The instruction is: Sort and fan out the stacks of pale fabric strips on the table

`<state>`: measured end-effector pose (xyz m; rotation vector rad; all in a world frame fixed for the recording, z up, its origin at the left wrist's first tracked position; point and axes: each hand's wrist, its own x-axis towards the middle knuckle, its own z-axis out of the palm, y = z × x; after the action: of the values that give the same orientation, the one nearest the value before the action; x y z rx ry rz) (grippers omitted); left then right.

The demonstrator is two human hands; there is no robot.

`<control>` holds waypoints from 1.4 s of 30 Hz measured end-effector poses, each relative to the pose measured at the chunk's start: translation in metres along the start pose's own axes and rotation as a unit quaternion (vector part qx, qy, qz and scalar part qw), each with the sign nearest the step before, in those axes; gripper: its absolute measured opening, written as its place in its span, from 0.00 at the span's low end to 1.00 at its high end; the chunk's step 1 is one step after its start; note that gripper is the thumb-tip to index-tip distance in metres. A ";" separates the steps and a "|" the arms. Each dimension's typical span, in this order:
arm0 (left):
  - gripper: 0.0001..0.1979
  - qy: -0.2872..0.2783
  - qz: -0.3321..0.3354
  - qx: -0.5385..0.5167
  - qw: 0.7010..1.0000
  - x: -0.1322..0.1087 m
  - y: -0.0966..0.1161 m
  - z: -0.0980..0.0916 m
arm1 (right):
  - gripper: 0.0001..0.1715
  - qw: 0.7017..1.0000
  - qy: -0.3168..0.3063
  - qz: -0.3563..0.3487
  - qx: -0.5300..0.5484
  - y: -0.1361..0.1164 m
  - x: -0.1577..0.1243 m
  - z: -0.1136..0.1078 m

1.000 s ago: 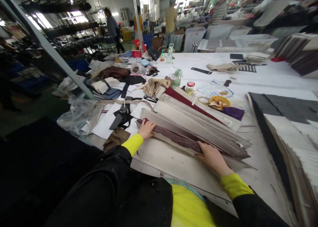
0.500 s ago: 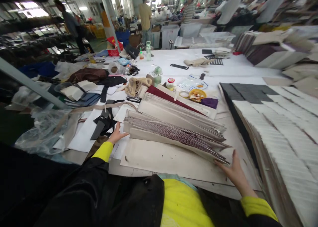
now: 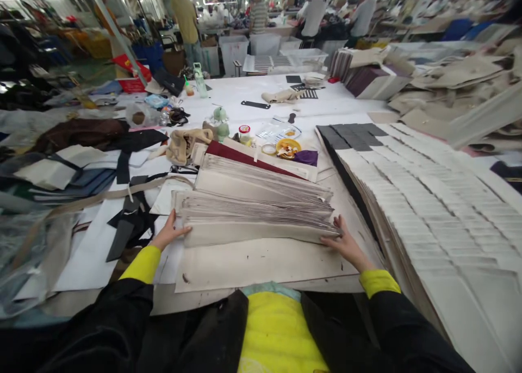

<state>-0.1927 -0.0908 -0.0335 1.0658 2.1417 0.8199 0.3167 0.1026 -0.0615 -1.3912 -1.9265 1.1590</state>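
A long stack of beige fabric-backed strips lies fanned on a stained pale board in front of me. My left hand rests with spread fingers against the stack's left end. My right hand lies at its right end, with fingertips on the lowest strips. Behind this stack sits a second fanned stack of beige strips, and a dark red strip shows past it.
A tall layered pile of white quilted panels with dark grey ones at its far end fills the right. Black straps, white sheets and plastic lie left. Tape, a yellow dish and bottles stand ahead; several co-workers stand beyond the table.
Both hands have moved apart to the stack's ends, and the strips now lie flatter and more evenly. My head has turned, shifting the whole scene down and leftward.
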 end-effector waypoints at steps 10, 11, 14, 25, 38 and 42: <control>0.43 0.123 0.039 0.090 0.988 -0.017 -0.012 0.005 | 0.44 0.976 0.130 -0.112 -0.131 -0.052 0.002 -0.019; 0.40 0.149 0.065 0.106 0.981 -0.024 -0.008 0.010 | 0.37 0.967 0.127 -0.158 -0.156 -0.067 0.004 -0.015; 0.25 0.196 0.131 0.132 0.963 -0.049 0.012 0.038 | 0.20 0.937 0.038 -0.256 -0.234 -0.106 0.018 0.012; 0.13 -0.011 0.150 0.124 0.981 -0.094 0.045 0.121 | 0.24 0.860 -0.081 -0.239 -0.443 -0.125 0.072 0.060; 0.19 0.071 0.081 0.020 0.994 -0.071 0.022 0.102 | 0.37 0.794 -0.136 -0.412 -0.426 -0.138 0.005 0.113; 0.24 0.168 -0.065 -0.108 0.978 -0.067 -0.005 0.064 | 0.37 0.799 -0.126 -0.401 -0.430 -0.130 -0.008 0.106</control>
<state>-0.1152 -0.1332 -0.0614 0.7068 2.2989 1.2081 0.1701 0.0432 -0.0048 -0.5337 -2.9766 0.0027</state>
